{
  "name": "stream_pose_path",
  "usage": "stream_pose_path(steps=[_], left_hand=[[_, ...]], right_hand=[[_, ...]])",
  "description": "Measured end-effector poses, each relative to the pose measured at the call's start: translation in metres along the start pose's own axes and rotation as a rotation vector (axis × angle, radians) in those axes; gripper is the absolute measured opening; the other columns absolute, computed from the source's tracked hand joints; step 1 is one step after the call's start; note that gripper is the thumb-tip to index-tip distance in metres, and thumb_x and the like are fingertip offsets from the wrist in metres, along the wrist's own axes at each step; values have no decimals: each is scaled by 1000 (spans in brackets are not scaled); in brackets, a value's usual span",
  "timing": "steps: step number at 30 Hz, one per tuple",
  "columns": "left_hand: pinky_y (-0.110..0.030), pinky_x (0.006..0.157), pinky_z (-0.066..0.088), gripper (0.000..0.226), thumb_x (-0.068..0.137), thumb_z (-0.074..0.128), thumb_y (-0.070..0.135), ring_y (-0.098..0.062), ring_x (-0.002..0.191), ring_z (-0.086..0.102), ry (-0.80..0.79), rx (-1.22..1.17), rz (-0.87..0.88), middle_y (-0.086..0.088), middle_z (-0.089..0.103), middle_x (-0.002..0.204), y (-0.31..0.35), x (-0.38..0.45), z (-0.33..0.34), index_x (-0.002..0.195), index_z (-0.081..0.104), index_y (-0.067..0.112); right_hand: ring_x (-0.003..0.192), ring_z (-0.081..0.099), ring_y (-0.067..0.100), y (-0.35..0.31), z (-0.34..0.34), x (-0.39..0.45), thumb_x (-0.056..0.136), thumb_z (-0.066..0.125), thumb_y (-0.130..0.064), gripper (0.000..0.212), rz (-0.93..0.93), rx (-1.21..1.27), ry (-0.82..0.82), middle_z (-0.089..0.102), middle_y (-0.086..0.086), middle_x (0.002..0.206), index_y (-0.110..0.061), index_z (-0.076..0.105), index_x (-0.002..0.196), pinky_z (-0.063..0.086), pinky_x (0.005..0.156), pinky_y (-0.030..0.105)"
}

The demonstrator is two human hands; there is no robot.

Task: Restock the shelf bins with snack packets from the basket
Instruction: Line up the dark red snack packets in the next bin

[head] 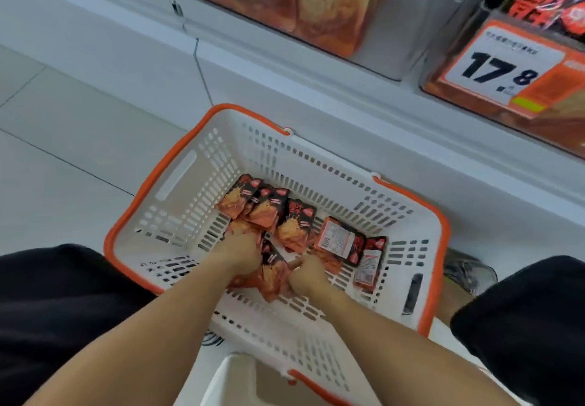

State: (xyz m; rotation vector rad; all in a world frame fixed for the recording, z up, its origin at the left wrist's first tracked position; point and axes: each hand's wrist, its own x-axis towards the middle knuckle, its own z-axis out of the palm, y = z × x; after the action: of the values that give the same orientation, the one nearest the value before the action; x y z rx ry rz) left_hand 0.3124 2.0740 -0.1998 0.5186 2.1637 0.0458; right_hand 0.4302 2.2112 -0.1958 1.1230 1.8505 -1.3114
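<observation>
Plenty of snack packets (294, 228) still sat in the basket (177, 181), both hands' fingers bunched around a clump mid-basket, left hand (242, 252) and right hand (308, 274), so restocking looked far from done.

Your view is brightly and evenly lit from overhead, with only soft shadows inside the basket (177, 203) around each grip. The white floor (63, 139) looks nearly washed out. Far above the grips, the shelf bins (373, 26) and price tag (503, 67) are smeared with blur, and straight shelf edges bow from wide-angle distortion. The snack packets (262, 206) just beyond the grips are soft, their print unreadable.
</observation>
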Motion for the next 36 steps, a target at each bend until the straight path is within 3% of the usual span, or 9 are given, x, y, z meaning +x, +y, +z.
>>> stream_pose_path(steps=[2,5,9,13,17,22,26,29,36], left_hand=[[-40,80,49,36,94,46,45,-32,99,58,76,-74,54,-15,63,101,18,-6,-12,91,56,10],[-30,54,37,44,98,50,49,-20,64,53,93,-262,37,-4,52,68,58,-20,-34,79,53,10],[-36,65,59,64,89,62,60,-29,81,71,-178,-932,-54,-15,69,94,108,-35,-53,115,56,2],[-28,54,54,20,97,62,18,-21,64,68,-231,-1450,279,-10,70,81,164,-72,-76,110,58,3],[-34,71,57,10,94,66,12,-22,81,69,223,-1107,708,0,72,83,215,-117,-101,104,67,11],[-16,73,49,20,95,66,24,-6,86,66,582,-890,1044,14,69,95,264,-182,-122,114,62,29],[-31,107,40,45,97,55,25,-15,131,49,877,-711,1110,11,51,139,284,-190,-144,141,47,27],[-47,119,26,58,93,56,16,-25,150,24,1115,-365,1098,-5,32,157,290,-174,-164,149,42,19],[-54,123,8,72,89,53,25,-27,154,-2,1131,12,955,-9,10,166,285,-151,-164,156,29,20]], right_hand=[[80,71,31,-13,-32,-18,87,53,3,21,-45,-115,-56,70,17,105,-7,71,91,61,68,41],[73,70,25,-32,-90,-53,91,49,5,26,-150,-172,-47,70,15,96,-6,69,103,57,60,32],[58,69,14,-42,-166,-104,87,63,3,23,-262,-111,37,72,8,71,-16,63,101,55,54,27],[83,71,17,-37,-224,-160,88,73,-20,27,-343,-251,108,71,0,97,-21,58,111,57,71,32],[108,61,4,-29,-269,-212,77,78,-55,65,-516,-350,192,60,-14,124,-34,48,131,51,97,36],[104,63,11,-37,-296,-259,90,73,-25,57,-905,-331,473,63,-16,119,-45,44,134,52,90,38],[84,62,-6,-42,-339,-298,85,75,-14,51,-1066,-243,915,61,-31,98,-45,49,117,47,78,12],[94,58,-1,-36,-372,-311,91,66,-9,50,-1179,-75,1230,56,-29,107,-45,43,119,47,85,19],[87,58,22,-40,-422,-253,93,64,-10,53,-736,-187,1137,62,4,111,-19,42,140,42,77,28]])
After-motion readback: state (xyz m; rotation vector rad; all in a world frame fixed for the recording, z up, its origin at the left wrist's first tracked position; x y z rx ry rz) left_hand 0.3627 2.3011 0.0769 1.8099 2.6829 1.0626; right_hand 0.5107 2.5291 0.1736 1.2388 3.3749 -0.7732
